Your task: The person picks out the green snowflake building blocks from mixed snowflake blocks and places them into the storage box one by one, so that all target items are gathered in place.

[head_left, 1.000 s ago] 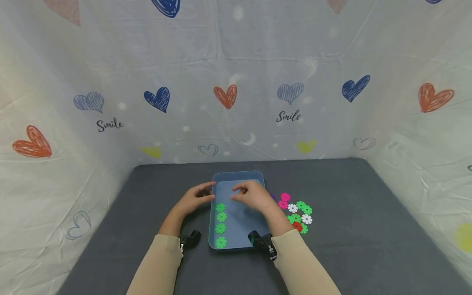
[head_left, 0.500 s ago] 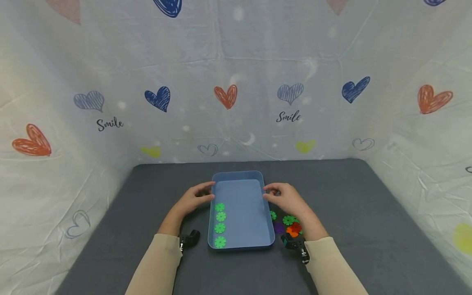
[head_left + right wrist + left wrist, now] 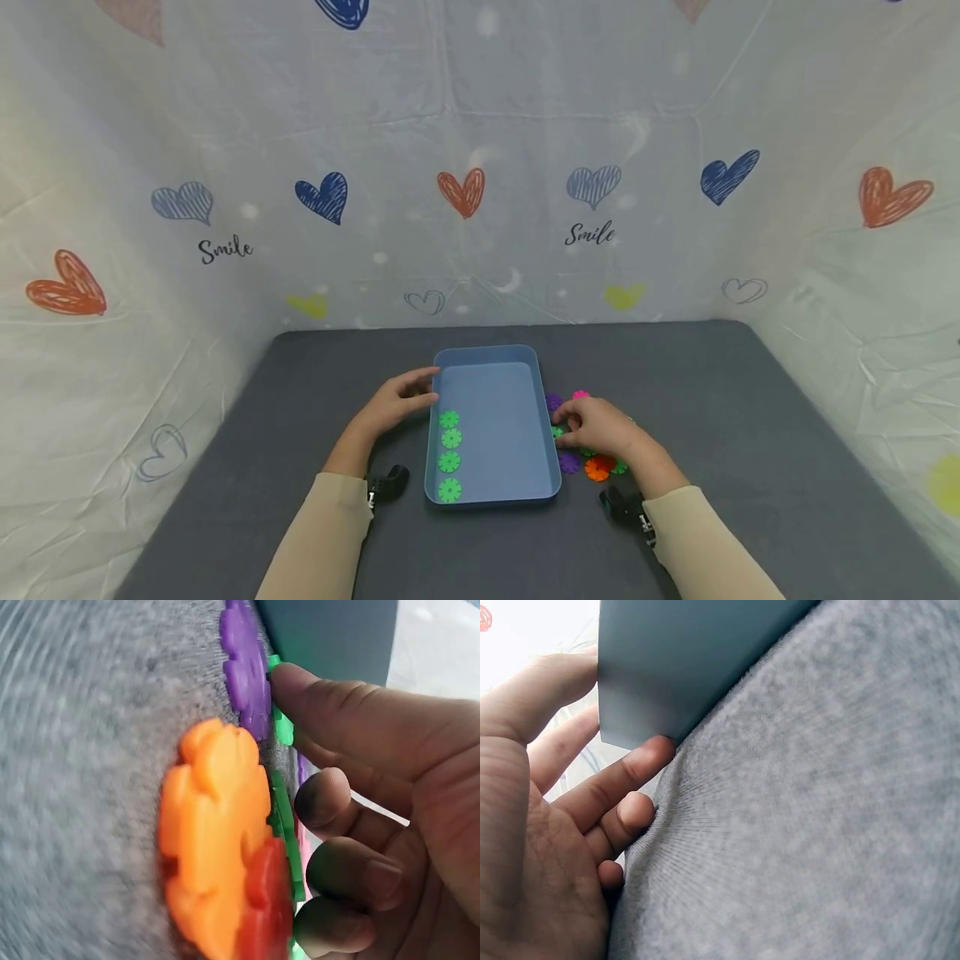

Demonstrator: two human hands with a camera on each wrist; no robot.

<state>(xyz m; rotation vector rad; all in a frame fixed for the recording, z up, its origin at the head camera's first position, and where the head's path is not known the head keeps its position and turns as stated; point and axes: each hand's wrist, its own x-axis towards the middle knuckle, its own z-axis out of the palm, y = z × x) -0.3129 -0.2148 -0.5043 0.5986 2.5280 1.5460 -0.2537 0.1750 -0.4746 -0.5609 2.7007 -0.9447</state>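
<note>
Four flowers (image 3: 449, 462) sit in the tray (image 3: 498, 433); left hand (image 3: 392, 406), fingers spread, braces its left side, right hand (image 3: 602, 427) flanks a loose green flower (image 3: 557, 432) just outside, pinch unclear, so grip opposite edges before lifting.

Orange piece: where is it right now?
In the head view, the orange piece lies right of the blue tray, its nearest neighbours a purple piece and a red one.

Downward head, close wrist views share the tray (image 3: 495, 433).
</note>
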